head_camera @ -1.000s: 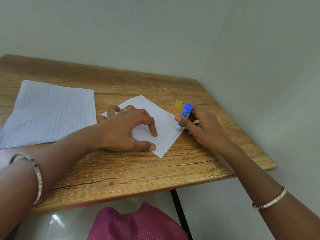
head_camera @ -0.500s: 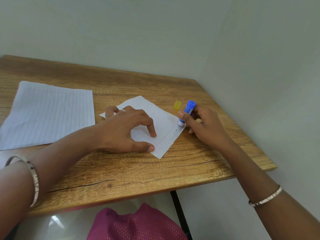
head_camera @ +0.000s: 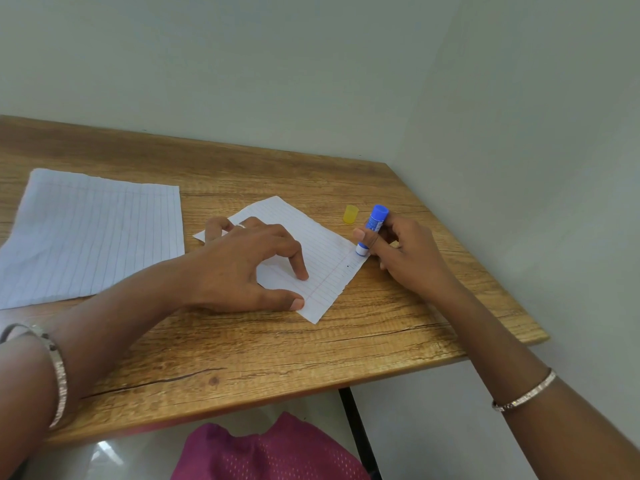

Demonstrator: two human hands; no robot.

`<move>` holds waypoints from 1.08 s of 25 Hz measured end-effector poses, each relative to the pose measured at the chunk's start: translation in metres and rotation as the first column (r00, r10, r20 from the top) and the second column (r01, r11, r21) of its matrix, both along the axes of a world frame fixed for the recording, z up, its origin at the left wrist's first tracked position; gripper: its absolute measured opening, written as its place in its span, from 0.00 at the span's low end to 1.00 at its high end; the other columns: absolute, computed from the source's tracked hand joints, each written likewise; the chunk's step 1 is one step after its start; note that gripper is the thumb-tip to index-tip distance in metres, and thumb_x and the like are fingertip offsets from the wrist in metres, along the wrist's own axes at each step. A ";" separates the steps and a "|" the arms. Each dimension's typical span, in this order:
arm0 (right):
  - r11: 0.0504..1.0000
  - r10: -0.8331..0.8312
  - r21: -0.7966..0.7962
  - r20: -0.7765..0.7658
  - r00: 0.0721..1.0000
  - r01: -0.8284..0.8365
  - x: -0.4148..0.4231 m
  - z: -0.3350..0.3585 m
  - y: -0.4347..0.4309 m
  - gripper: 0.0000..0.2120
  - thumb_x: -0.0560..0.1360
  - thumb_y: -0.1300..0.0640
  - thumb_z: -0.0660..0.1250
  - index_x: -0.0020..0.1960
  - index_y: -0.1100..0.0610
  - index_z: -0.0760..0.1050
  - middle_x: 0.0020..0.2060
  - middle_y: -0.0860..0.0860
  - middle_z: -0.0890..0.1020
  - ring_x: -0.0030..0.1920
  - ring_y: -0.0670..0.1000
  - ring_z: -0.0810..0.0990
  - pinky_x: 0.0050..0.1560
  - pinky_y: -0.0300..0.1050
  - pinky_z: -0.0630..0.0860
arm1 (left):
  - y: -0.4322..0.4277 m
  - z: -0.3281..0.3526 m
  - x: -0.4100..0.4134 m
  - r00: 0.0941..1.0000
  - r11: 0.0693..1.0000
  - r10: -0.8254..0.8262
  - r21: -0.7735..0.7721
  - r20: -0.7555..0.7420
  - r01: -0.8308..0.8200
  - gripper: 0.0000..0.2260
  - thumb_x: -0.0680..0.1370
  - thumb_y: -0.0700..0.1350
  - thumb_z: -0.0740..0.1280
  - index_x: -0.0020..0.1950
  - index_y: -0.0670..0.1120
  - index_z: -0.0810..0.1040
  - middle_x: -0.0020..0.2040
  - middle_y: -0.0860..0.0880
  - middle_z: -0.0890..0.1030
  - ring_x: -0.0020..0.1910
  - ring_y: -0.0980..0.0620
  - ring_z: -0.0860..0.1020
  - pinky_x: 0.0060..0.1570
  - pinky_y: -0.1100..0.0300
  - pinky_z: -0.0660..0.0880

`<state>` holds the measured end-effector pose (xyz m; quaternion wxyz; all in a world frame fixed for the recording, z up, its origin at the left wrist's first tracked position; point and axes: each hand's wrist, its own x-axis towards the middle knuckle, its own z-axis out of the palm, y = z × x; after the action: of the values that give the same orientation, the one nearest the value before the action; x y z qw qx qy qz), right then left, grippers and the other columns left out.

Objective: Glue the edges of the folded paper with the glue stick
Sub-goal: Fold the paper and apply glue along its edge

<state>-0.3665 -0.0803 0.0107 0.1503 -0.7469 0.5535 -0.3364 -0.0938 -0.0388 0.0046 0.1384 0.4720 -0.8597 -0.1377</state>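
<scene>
Two hands on my feed. Left hand (head_camera: 242, 268): fingers (head_camera: 299, 261) apart, tips pressing folded paper (head_camera: 325, 258) onto tabletop (head_camera: 381, 334). Right hand (head_camera: 412, 258): fingers clamped on glue stick (head_camera: 375, 220), its tip at the paper's right edge.

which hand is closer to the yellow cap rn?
Right. The right hand, gripping the glue stick, sits just right of the yellow cap and slightly nearer the camera. The left hand presses the folded paper, well off to the cap's left.

Blue glue stick (head_camera: 374, 225); yellow cap (head_camera: 350, 214).
</scene>
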 end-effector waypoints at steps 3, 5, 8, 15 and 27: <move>1.000 -0.022 0.020 0.025 0.999 0.022 -0.001 -0.001 -0.002 0.14 0.79 0.46 0.69 0.49 0.57 0.80 0.34 0.45 0.83 0.25 0.41 0.78 0.31 0.30 0.73 | 0.000 0.001 0.000 1.000 1.000 -0.001 -0.002 -0.002 0.001 0.29 0.63 0.77 0.55 0.57 0.65 0.75 0.64 0.68 0.71 0.68 0.62 0.63 0.70 0.45 0.46; 0.999 -0.044 0.021 0.028 0.999 0.043 -0.001 -0.002 -0.003 0.14 0.79 0.46 0.69 0.50 0.57 0.79 0.35 0.45 0.84 0.25 0.41 0.78 0.30 0.29 0.72 | 0.000 0.002 0.000 1.000 1.000 -0.004 -0.002 -0.005 0.004 0.28 0.63 0.77 0.56 0.57 0.65 0.75 0.63 0.69 0.71 0.68 0.62 0.63 0.70 0.45 0.46; 0.995 -0.097 0.009 0.125 0.987 0.097 -0.001 -0.004 -0.004 0.14 0.79 0.44 0.67 0.50 0.55 0.80 0.38 0.48 0.86 0.26 0.42 0.79 0.32 0.32 0.75 | 0.000 0.004 0.004 0.999 1.000 -0.016 0.027 -0.036 0.017 0.26 0.64 0.75 0.58 0.55 0.66 0.76 0.62 0.70 0.72 0.67 0.64 0.63 0.73 0.44 0.46; 0.986 0.167 -0.034 0.160 0.973 -0.163 0.009 0.003 0.024 0.08 0.81 0.47 0.65 0.58 0.48 0.78 0.45 0.47 0.88 0.50 0.47 0.86 0.52 0.47 0.77 | 0.000 0.010 0.005 0.958 0.985 0.006 0.164 -0.287 0.043 0.19 0.69 0.67 0.58 0.44 0.61 0.84 0.56 0.67 0.80 0.61 0.65 0.72 0.72 0.44 0.58; 0.954 0.286 0.038 0.176 0.942 -0.297 0.034 0.019 0.045 0.08 0.79 0.47 0.67 0.54 0.49 0.80 0.44 0.46 0.88 0.44 0.45 0.86 0.48 0.37 0.79 | -0.010 -0.004 0.010 0.945 0.930 0.307 -0.250 0.117 -0.271 0.42 0.65 0.80 0.47 0.69 0.59 0.74 0.68 0.57 0.71 0.73 0.50 0.64 0.68 0.41 0.54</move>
<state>-0.3321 -0.0358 0.0294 0.2685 -0.7842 0.4327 -0.3545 -0.0842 -0.0493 0.0009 0.1444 0.5835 -0.7989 0.0219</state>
